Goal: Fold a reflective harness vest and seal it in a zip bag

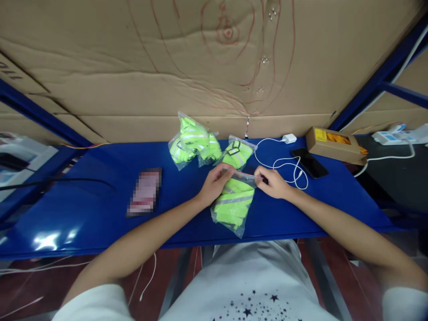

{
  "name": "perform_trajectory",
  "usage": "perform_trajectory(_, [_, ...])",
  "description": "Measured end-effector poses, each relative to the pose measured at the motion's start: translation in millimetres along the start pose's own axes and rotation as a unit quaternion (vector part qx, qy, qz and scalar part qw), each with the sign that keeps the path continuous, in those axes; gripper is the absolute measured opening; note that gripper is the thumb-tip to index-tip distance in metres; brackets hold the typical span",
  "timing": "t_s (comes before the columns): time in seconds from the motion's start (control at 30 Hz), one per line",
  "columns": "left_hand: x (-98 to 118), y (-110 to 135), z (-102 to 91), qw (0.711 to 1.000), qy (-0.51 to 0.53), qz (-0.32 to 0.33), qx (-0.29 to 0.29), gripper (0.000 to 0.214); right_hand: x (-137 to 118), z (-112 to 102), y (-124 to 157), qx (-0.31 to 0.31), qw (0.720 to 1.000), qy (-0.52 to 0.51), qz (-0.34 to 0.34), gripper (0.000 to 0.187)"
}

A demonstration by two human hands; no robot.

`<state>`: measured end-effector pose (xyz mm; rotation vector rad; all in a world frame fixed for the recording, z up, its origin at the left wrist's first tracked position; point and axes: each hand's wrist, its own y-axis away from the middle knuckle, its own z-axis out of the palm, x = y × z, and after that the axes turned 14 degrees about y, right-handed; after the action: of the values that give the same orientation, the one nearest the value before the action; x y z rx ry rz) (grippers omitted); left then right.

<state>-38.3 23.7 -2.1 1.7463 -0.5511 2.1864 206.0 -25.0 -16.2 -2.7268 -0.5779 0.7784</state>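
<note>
From the head view, both hands meet over a clear plastic bag (235,203) stuffed with folded neon-yellow reflective fabric, lying near the front edge of the blue table (83,200) right before the person. The left hand (215,182) pinches the bag's top edge at its left corner; the right hand (271,181) pinches the same edge at its right corner — fingers curled tight on the plastic, the opening stretched flat between them.

Just behind the hands sit more filled bags: a lumpy pair (194,141) to the left, and a single bag (238,153) touching the back of the held one. A blurred phone (145,191) lies well to the left. To the right, a white cable (284,166) loops from a charger plug (289,138) toward a black phone (309,162), with a cardboard box (334,145) beyond — all backed by a cardboard wall (133,67).
</note>
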Motion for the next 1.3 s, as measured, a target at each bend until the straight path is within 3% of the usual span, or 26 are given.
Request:
perform_trajectory(0.1, [-2, 0, 1.6, 1.000, 0.001, -0.009, -0.026, 0.038, 0, -1, -3, -0.029, 0.999, -0.010, -0.013, 0.014])
perform_trajectory(0.3, [-8, -1, 1.4, 0.998, -0.008, -0.046, -0.030, 0.038, -2, -1, -2, -0.042, 0.998, -0.034, -0.011, 0.009])
perform_trajectory(0.53, [-9, -1, -0.2, 0.997, -0.038, -0.031, -0.056, 0.034, -7, -3, -4, -0.093, 0.990, -0.101, -0.014, 0.019])
perform_trajectory(0.8, [-8, 1, 1.0, 0.993, -0.041, -0.065, -0.095, 0.042, -9, -7, -6, -0.126, 0.981, -0.149, -0.014, 0.028])
perform_trajectory(1.07, [-7, 6, 5.3, 0.992, -0.030, -0.047, -0.113, 0.039, -12, -3, -3, -0.098, 0.985, -0.140, -0.027, 0.023])
perform_trajectory(1.2, [-3, 7, 5.4, 0.986, -0.063, -0.043, -0.145, 0.035, -20, -3, -2, -0.090, 0.985, -0.143, -0.028, 0.006])
perform_trajectory(1.3, [-2, 7, 4.6, 0.982, -0.088, -0.012, -0.166, 0.029, -24, -3, -1, -0.078, 0.987, -0.139, -0.022, 0.005])
